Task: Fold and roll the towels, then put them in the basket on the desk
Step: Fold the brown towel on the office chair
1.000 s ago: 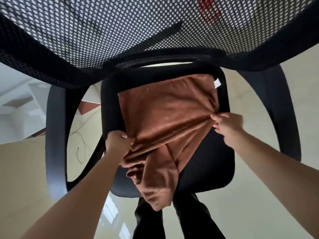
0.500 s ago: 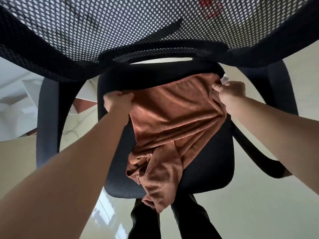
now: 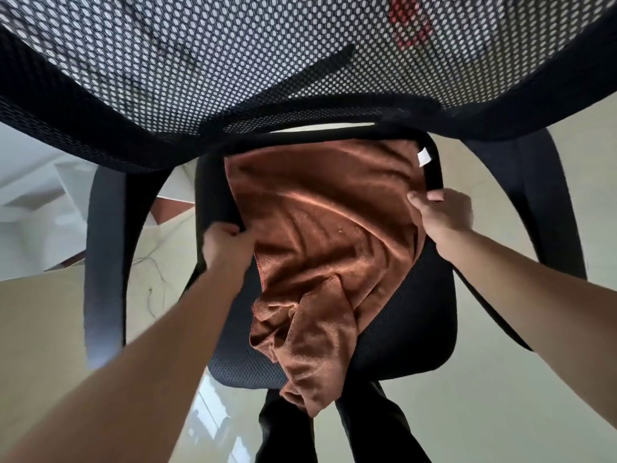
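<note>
A rust-brown towel (image 3: 327,235) lies spread over the black mesh seat (image 3: 417,329) of an office chair, its near end bunched and hanging past the seat's front edge. A small white tag (image 3: 424,157) shows at its far right corner. My left hand (image 3: 227,245) grips the towel's left edge about halfway down the seat. My right hand (image 3: 440,217) pinches the right edge at about the same height. No basket or desk is in view.
The chair's mesh backrest (image 3: 267,61) fills the top of the view, close to the camera. Black armrests stand at the left (image 3: 103,262) and right (image 3: 541,212). Pale glossy floor (image 3: 500,412) surrounds the chair, with white furniture (image 3: 40,202) at the left.
Both hands slid from the towel's far corners back toward me to the middle of its side edges. The far part of the towel now lies flatter on the seat.
</note>
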A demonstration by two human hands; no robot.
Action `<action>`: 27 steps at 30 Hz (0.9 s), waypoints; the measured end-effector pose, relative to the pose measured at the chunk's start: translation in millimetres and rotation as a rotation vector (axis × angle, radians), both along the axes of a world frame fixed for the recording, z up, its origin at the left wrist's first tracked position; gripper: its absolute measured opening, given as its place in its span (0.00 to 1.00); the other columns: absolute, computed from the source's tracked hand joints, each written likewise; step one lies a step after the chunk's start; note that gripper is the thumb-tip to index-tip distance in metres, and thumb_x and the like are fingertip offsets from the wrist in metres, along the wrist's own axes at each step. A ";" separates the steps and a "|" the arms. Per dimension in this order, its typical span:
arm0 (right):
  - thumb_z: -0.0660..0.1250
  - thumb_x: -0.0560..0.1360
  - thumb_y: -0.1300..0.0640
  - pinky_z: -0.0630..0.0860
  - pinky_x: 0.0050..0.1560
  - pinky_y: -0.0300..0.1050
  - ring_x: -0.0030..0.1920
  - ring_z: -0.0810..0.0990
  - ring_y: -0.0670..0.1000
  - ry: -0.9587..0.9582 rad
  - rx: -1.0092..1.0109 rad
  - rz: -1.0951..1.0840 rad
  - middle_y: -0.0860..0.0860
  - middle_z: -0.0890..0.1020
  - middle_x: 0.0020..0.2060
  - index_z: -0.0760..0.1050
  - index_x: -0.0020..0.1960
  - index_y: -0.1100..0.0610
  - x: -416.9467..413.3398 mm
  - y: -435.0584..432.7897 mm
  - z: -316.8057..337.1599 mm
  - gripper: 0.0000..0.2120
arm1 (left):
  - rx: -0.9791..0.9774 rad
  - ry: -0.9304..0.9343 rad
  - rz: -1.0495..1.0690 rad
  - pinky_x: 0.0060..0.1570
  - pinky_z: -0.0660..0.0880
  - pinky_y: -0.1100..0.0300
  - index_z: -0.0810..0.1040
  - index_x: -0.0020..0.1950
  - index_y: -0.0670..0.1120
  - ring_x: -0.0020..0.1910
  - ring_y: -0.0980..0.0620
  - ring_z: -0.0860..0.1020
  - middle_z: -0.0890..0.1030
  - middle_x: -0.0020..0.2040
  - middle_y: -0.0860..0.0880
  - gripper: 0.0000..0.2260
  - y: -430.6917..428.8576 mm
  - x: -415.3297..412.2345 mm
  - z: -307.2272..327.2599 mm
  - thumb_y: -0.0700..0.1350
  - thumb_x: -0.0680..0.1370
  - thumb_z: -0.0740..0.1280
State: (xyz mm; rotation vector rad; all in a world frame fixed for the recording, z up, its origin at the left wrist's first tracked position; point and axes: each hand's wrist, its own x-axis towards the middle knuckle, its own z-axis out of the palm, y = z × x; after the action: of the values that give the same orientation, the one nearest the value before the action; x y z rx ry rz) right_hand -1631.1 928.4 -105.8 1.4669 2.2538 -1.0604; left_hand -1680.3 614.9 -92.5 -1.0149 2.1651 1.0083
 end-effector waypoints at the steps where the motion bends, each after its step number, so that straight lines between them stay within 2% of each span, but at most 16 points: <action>1: 0.72 0.72 0.45 0.74 0.55 0.44 0.55 0.80 0.56 -0.014 -0.016 0.006 0.55 0.83 0.54 0.81 0.54 0.58 3.7 -0.5 -0.3 0.19 | -0.003 -0.014 -0.046 0.49 0.79 0.50 0.77 0.52 0.44 0.47 0.40 0.80 0.82 0.48 0.42 0.24 2.0 15.1 -1.1 0.52 0.62 0.77; 3: 0.72 0.73 0.48 0.73 0.46 0.43 0.46 0.80 0.55 -0.029 -0.030 0.014 0.55 0.84 0.46 0.82 0.47 0.57 7.0 -0.1 2.9 0.12 | -0.047 -0.016 -0.079 0.51 0.79 0.48 0.78 0.53 0.45 0.47 0.41 0.80 0.82 0.47 0.43 0.19 1.7 35.1 -3.7 0.45 0.64 0.76; 5: 0.72 0.73 0.49 0.70 0.44 0.42 0.43 0.78 0.54 -0.019 -0.023 -0.013 0.55 0.82 0.43 0.82 0.48 0.58 9.2 3.3 6.3 0.12 | -0.096 -0.023 -0.026 0.51 0.79 0.48 0.79 0.53 0.44 0.47 0.42 0.80 0.82 0.47 0.43 0.15 -10.7 44.5 -9.2 0.41 0.67 0.73; 7: 0.73 0.72 0.46 0.75 0.46 0.46 0.44 0.80 0.56 -0.010 -0.061 -0.065 0.54 0.83 0.42 0.82 0.47 0.56 15.1 5.4 7.0 0.13 | -0.116 -0.024 0.056 0.51 0.79 0.47 0.79 0.53 0.45 0.47 0.42 0.79 0.81 0.47 0.44 0.14 -26.9 48.2 -11.4 0.42 0.67 0.72; 9: 0.75 0.66 0.41 0.80 0.48 0.52 0.44 0.82 0.58 -0.007 -0.128 -0.108 0.53 0.83 0.39 0.81 0.40 0.51 24.8 4.8 7.7 0.14 | -0.068 -0.014 0.114 0.50 0.79 0.46 0.77 0.52 0.47 0.47 0.42 0.80 0.81 0.48 0.44 0.16 -37.1 50.2 -12.0 0.45 0.66 0.73; 11: 0.77 0.62 0.39 0.79 0.45 0.51 0.40 0.80 0.56 -0.034 -0.189 -0.109 0.51 0.82 0.35 0.78 0.36 0.51 37.4 0.8 6.2 0.17 | 0.008 -0.033 0.074 0.48 0.79 0.48 0.76 0.53 0.47 0.45 0.43 0.80 0.81 0.47 0.44 0.20 -37.4 53.3 -8.8 0.46 0.64 0.77; 13: 0.78 0.64 0.45 0.77 0.45 0.51 0.40 0.80 0.55 -0.059 -0.208 -0.071 0.51 0.82 0.36 0.80 0.40 0.53 48.1 -3.4 5.8 0.14 | 0.046 -0.088 0.009 0.42 0.79 0.51 0.77 0.53 0.45 0.41 0.44 0.80 0.81 0.44 0.43 0.20 -34.9 58.0 -6.3 0.41 0.64 0.77; 15: 0.77 0.67 0.53 0.78 0.47 0.51 0.42 0.81 0.56 -0.071 -0.172 -0.053 0.52 0.83 0.37 0.82 0.46 0.56 55.3 -2.2 5.4 0.11 | 0.004 -0.114 -0.024 0.42 0.79 0.50 0.77 0.52 0.44 0.41 0.42 0.80 0.82 0.43 0.41 0.19 -38.4 62.9 -7.5 0.38 0.63 0.74; 17: 0.75 0.69 0.54 0.77 0.51 0.50 0.48 0.81 0.57 -0.107 -0.075 -0.031 0.53 0.84 0.45 0.81 0.51 0.56 56.0 2.8 9.0 0.12 | -0.072 -0.112 -0.061 0.42 0.78 0.50 0.76 0.51 0.45 0.41 0.43 0.79 0.81 0.44 0.42 0.17 -40.4 61.5 -0.7 0.39 0.64 0.73; 19: 0.72 0.72 0.52 0.76 0.52 0.48 0.53 0.80 0.57 -0.112 0.077 0.077 0.52 0.83 0.52 0.79 0.56 0.54 48.9 4.8 16.7 0.14 | -0.179 -0.046 -0.219 0.38 0.71 0.56 0.74 0.54 0.46 0.40 0.48 0.76 0.79 0.46 0.45 0.17 -36.3 54.4 11.3 0.41 0.68 0.73; 21: 0.69 0.74 0.51 0.74 0.49 0.47 0.55 0.79 0.56 0.000 0.268 0.315 0.51 0.81 0.54 0.77 0.59 0.54 36.6 1.5 25.7 0.14 | -0.302 0.155 -0.490 0.41 0.69 0.56 0.75 0.58 0.45 0.48 0.46 0.75 0.77 0.51 0.45 0.15 -26.8 41.9 23.8 0.44 0.72 0.70; 23: 0.67 0.75 0.54 0.77 0.49 0.50 0.57 0.78 0.56 0.171 0.399 0.584 0.53 0.80 0.55 0.76 0.60 0.53 20.2 -6.2 30.3 0.14 | -0.346 0.387 -0.790 0.48 0.73 0.50 0.77 0.58 0.44 0.55 0.43 0.73 0.75 0.56 0.43 0.12 -11.8 26.3 29.1 0.45 0.76 0.66; 24: 0.67 0.75 0.55 0.78 0.50 0.53 0.58 0.76 0.57 0.230 0.423 0.719 0.54 0.79 0.57 0.76 0.62 0.53 11.2 -13.8 31.5 0.15 | -0.341 0.439 -0.956 0.52 0.74 0.47 0.77 0.60 0.44 0.58 0.42 0.72 0.74 0.60 0.42 0.13 -3.9 17.5 27.7 0.45 0.77 0.65; 27: 0.67 0.74 0.54 0.73 0.61 0.58 0.66 0.71 0.59 0.309 0.452 1.168 0.57 0.72 0.68 0.72 0.68 0.54 -9.8 -38.0 24.2 0.22 | -0.346 0.401 -1.371 0.68 0.63 0.44 0.65 0.73 0.48 0.71 0.40 0.61 0.61 0.75 0.42 0.22 20.5 -15.5 18.6 0.49 0.80 0.60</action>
State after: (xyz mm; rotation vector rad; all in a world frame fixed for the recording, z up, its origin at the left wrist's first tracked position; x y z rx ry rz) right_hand -1640.8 890.4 -81.6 -0.1345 2.9511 -0.3952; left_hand -1695.7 635.3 -73.9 0.6851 2.5892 0.1401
